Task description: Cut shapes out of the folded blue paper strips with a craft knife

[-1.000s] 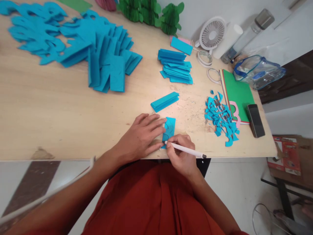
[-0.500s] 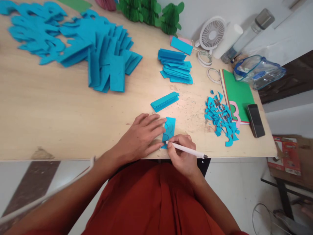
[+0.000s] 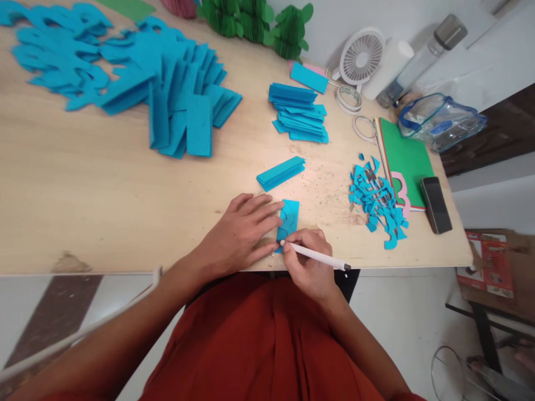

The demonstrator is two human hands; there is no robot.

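Observation:
A small folded blue paper strip (image 3: 289, 217) lies near the front edge of the wooden table (image 3: 83, 189), with curved pen lines drawn on it. My left hand (image 3: 242, 231) lies flat beside it, fingers spread and pressing down its left edge. My right hand (image 3: 307, 262) is closed around a white pen (image 3: 315, 256), whose tip touches the lower end of the strip.
Another folded blue strip (image 3: 281, 171) lies just beyond. Stacks of blue paper (image 3: 300, 114) and a large spread of blue pieces (image 3: 167, 89) fill the back. Blue scraps (image 3: 378, 200), a green pad (image 3: 407, 161), a phone (image 3: 436, 204), tape rolls, a fan (image 3: 361, 55) and a bottle sit right.
The pen tip has shifted very slightly on the strip; the hands otherwise stay in place.

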